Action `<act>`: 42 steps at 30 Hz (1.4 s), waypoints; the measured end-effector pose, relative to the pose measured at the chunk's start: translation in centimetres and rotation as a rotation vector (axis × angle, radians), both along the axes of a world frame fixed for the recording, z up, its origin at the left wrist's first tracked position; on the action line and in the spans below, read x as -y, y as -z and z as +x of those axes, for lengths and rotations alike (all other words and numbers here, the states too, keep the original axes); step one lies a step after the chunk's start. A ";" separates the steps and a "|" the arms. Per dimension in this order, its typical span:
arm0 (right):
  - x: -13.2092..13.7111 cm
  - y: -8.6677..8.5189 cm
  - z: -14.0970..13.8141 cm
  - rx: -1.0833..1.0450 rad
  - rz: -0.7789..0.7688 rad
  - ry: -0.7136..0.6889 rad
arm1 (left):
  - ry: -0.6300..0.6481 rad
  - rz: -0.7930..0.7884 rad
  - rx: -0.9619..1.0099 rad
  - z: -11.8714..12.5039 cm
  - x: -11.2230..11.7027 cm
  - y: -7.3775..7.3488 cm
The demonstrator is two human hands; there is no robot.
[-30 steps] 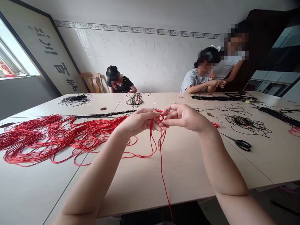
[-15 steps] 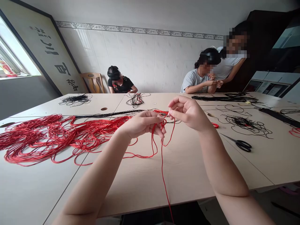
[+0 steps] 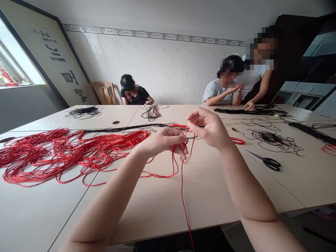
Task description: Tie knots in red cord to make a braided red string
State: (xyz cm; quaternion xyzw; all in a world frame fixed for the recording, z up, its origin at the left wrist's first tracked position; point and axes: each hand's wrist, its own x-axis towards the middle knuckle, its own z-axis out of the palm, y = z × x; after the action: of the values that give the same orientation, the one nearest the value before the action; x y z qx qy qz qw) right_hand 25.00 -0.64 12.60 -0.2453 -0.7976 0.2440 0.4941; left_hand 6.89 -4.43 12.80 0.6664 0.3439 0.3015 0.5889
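Between my hands a thin red cord (image 3: 182,189) is looped, and one strand of it hangs down past the table's front edge. My left hand (image 3: 172,141) is closed, pinching the looped part between thumb and fingers. Higher and to the right, my right hand (image 3: 206,127) pinches a strand of the same cord, which runs taut and short down to the left fingers. A loose loop droops below both hands. Other strands trail left across the table toward a big tangled heap of red cord (image 3: 86,154). Whether a knot sits inside the left fingers is hidden.
Black-handled scissors (image 3: 271,163) lie open-bladed on the table (image 3: 210,196) at right, near a small red cord coil (image 3: 237,140). Black cord bundles (image 3: 278,141) lie right and at the back. One person (image 3: 136,92) sits opposite; two more people (image 3: 223,91) are at back right.
My left hand has moved slightly down and right, and the strand between my hands is straighter. At back right, the standing person's hand has come down onto the black cords.
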 end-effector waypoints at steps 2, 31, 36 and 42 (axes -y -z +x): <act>-0.1 0.1 0.0 -0.013 0.005 0.006 | 0.009 0.005 -0.023 0.0 0.0 0.1; 1.1 0.6 -1.0 0.264 -0.006 0.055 | -0.362 0.116 0.268 -0.7 -2.1 0.9; 1.4 1.1 -2.0 0.223 -0.023 0.049 | -0.403 0.099 0.237 -0.3 -2.1 1.0; 0.9 1.2 -2.2 0.235 -0.025 -0.021 | -0.385 0.159 0.154 -0.1 -1.7 0.9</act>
State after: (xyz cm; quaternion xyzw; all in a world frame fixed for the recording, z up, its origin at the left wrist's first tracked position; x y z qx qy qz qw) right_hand 22.80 -1.58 11.39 -0.2702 -0.8494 0.2288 0.3913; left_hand 6.84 -2.75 11.93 0.6078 0.3940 0.4845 0.4905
